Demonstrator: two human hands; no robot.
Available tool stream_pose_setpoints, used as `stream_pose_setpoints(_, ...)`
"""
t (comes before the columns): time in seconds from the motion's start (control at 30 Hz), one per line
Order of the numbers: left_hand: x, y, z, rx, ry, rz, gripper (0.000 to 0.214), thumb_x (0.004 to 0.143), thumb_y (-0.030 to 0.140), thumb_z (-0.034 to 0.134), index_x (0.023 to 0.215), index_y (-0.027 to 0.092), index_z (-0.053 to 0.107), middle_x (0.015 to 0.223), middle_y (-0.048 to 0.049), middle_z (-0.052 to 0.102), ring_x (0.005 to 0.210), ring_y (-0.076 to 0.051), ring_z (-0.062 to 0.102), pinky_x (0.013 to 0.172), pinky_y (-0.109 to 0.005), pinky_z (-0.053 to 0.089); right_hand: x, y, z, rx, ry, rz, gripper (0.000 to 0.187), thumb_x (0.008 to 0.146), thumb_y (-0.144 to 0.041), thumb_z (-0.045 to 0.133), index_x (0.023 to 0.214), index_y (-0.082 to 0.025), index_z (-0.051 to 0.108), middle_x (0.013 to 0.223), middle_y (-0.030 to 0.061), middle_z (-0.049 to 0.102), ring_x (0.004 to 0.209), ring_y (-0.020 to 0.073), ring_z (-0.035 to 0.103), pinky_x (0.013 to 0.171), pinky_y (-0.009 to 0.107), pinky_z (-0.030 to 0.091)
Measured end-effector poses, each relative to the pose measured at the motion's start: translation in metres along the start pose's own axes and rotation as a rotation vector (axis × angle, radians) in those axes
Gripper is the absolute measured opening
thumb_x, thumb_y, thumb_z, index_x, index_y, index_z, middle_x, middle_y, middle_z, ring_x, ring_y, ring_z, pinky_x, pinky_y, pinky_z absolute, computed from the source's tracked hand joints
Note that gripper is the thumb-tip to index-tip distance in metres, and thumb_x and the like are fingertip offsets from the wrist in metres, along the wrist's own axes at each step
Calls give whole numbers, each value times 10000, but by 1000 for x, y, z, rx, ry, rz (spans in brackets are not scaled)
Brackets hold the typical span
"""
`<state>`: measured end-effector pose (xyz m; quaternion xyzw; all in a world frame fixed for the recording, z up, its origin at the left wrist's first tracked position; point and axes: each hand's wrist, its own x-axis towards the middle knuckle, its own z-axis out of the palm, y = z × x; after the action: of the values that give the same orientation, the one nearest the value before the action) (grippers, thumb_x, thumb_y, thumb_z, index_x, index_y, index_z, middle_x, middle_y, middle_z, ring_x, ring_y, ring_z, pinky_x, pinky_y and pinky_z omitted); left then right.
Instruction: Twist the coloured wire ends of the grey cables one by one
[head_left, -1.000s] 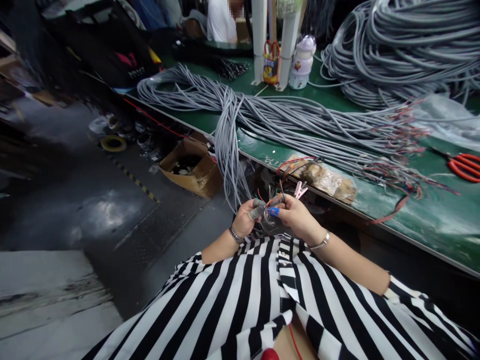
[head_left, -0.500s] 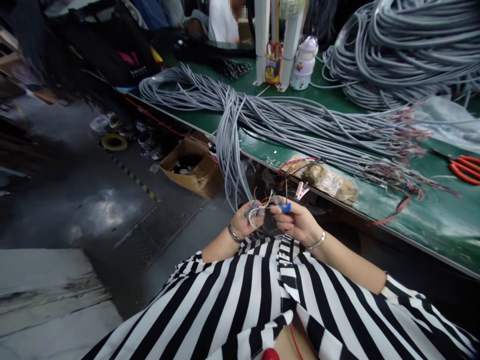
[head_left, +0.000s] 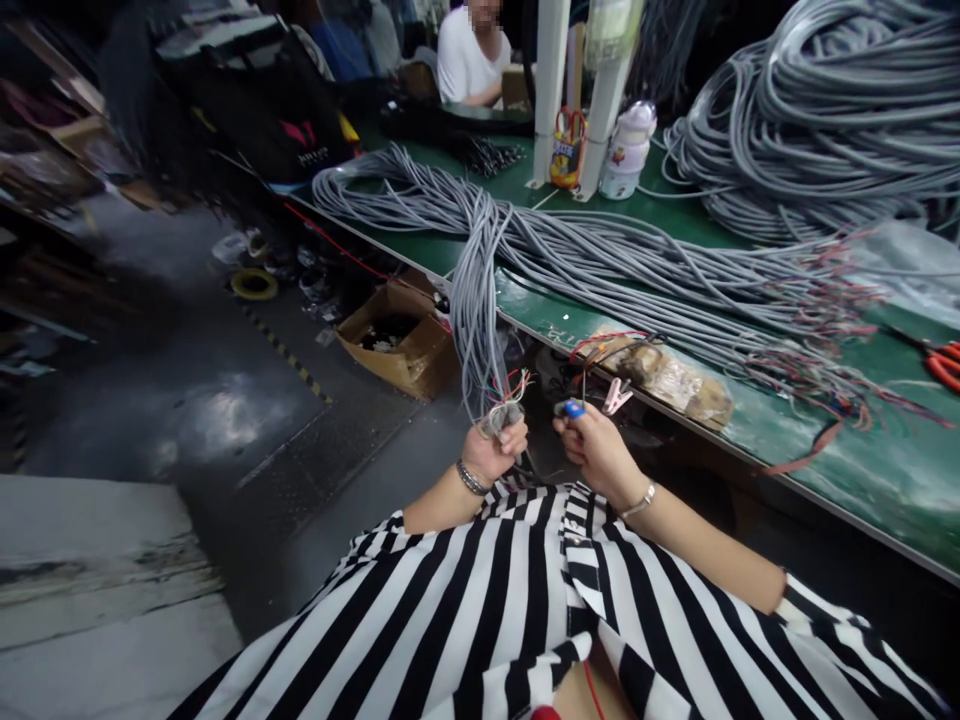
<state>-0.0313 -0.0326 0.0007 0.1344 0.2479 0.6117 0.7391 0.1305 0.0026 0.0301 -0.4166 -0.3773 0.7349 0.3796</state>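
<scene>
My left hand (head_left: 491, 448) is closed round the end of a grey cable bundle (head_left: 478, 330) that hangs over the bench edge. Thin coloured wire ends (head_left: 517, 384), red, white and green among them, fan out above its fingers. Grey coverings show on some fingertips. Apart from it, to the right, my right hand (head_left: 596, 445) is closed in a pinch. A small blue piece (head_left: 574, 409) shows at its thumb and forefinger; whether it is held or worn is not clear. A pink clip (head_left: 618, 396) is just beyond that hand.
Grey cables lie across the green bench (head_left: 885, 480), with a large coil (head_left: 840, 120) at the back right. Orange-handled pliers or cutters (head_left: 941, 362) lie far right. A bottle (head_left: 630, 150) stands by the posts. A cardboard box (head_left: 405, 345) sits below. A person (head_left: 472, 60) is across the bench.
My hands have moved apart; the right has drawn away from the wire ends, while the left still grips the cables. The whole view has shifted slightly.
</scene>
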Motion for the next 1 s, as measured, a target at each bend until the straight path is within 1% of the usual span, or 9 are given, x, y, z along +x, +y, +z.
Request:
stream_pose_setpoints(0.1, 1, -2, -2, 0, -9, 3, 298, 790, 333, 653, 594, 134, 550, 461, 49, 318, 368, -50, 284, 403, -207, 206, -15, 4, -7, -222, -78, -246, 289, 802, -475, 659, 777, -204, 560, 606, -34, 540, 439, 71, 398, 393, 201, 337)
stream_pose_setpoints(0.2, 3, -8, -3, 10, 2, -52, 314, 801, 364, 631, 599, 133, 563, 450, 31, 385, 358, -57, 319, 399, -217, 239, -26, 0, -5, -417, -196, -491, 193, 841, -385, 652, 919, -208, 648, 824, 50, 678, 711, 169, 627, 648, 308, 530)
stream_pose_setpoints(0.3, 6, -15, -5, 7, 64, -91, 231, 779, 351, 655, 695, 139, 621, 507, -6, 539, 384, -76, 405, 389, -215, 257, -27, -7, 4, -530, -163, -622, 213, 882, -319, 607, 1064, -218, 650, 1043, 88, 707, 928, 220, 665, 835, 374, 534)
stream_pose_setpoints(0.4, 7, -20, -7, 17, 121, -88, 144, 754, 317, 681, 756, 177, 649, 586, -16, 638, 441, -103, 490, 379, -203, 275, -22, -8, 9, -631, -78, -660, 215, 875, -283, 611, 1077, -218, 647, 1083, 88, 714, 955, 226, 674, 852, 371, 534)
stream_pose_setpoints(0.57, 6, -22, -7, 58, 39, -55, 226, 661, 336, 762, 786, 177, 662, 506, 26, 592, 357, -75, 425, 357, -194, 299, -13, -2, 6, -725, -82, -680, 223, 860, -249, 627, 1081, -221, 631, 1049, 74, 720, 944, 211, 683, 836, 343, 537)
stream_pose_setpoints(0.67, 5, -22, -9, 117, -18, -64, 311, 576, 323, 815, 757, 139, 641, 505, 20, 597, 357, -74, 460, 370, -180, 336, -11, -4, -1, -831, -83, -720, 215, 869, -240, 610, 1082, -208, 623, 963, 72, 710, 876, 203, 672, 797, 338, 532)
stream_pose_setpoints(0.77, 6, -22, -13, 203, -70, -89, 358, 537, 335, 854, 704, 116, 624, 513, 11, 602, 370, -69, 484, 396, -170, 371, -12, -10, -12, -916, -198, -769, 129, 911, -249, 543, 950, -188, 650, 882, 78, 676, 814, 190, 633, 753, 324, 511)
stream_pose_setpoints(0.87, 7, -21, -15, 298, -117, -144, 417, 494, 393, 890, 673, 107, 647, 513, 8, 597, 389, -64, 493, 402, -161, 369, -13, -16, -25, -840, -374, -685, 222, 937, -341, 517, 860, -178, 646, 816, 63, 634, 759, 168, 588, 718, 302, 492)
stream_pose_setpoints(1.0, 14, -7, -10, 500, -321, -299, 469, 474, 485, 890, 642, 94, 692, 488, -22, 601, 368, -76, 480, 366, -177, 334, -15, -13, -45, -491, -555, -223, 364, 872, -527, 583, 837, -165, 597, 769, 27, 615, 681, 134, 566, 659, 276, 491)
